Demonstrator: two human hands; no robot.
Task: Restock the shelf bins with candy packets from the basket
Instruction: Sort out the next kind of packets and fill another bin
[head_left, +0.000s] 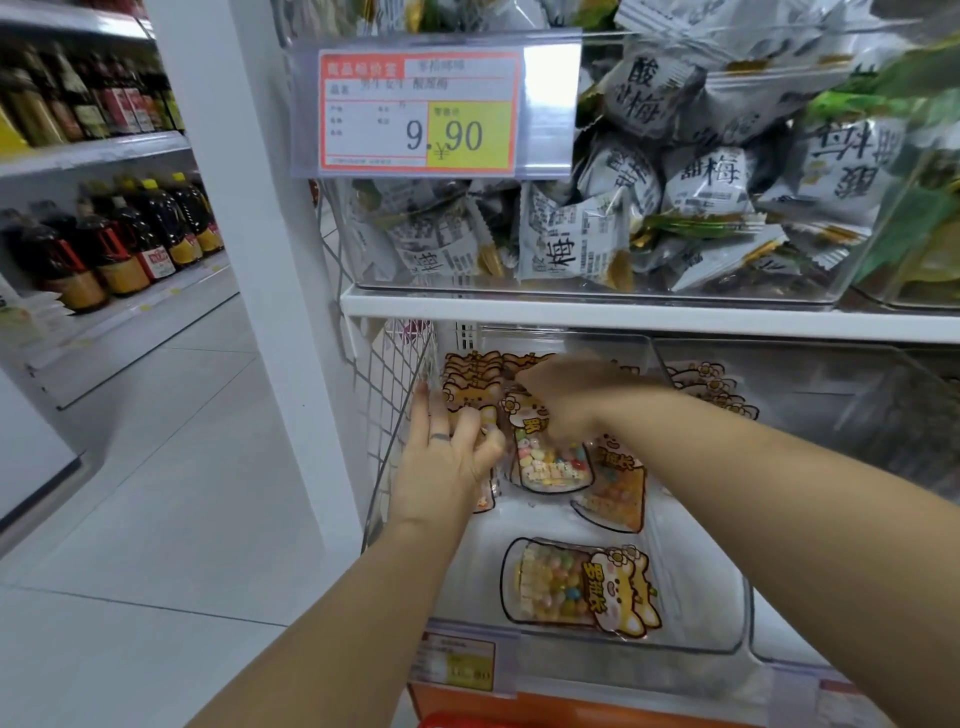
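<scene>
A clear plastic bin (727, 618) on the lower shelf holds jar-shaped candy packets with yellow cartoon tops. Several stand in a row at the back left (470, 382). One packet (579, 582) lies flat on its side near the bin's front, apart from both hands. My left hand (447, 457), a ring on one finger, curls its fingers round the left packets of the row. My right hand (566, 400) reaches in from the right and grips the top of an upright packet (553, 460). Another packet (613, 488) leans behind my right wrist.
The shelf above carries a clear bin (597, 291) full of grey plum-candy packets with a 9.90 price tag (421, 109). A second clear bin (831, 395) sits to the right. A red basket rim (467, 721) shows at the bottom edge. Bottles (114, 239) line shelves across the aisle.
</scene>
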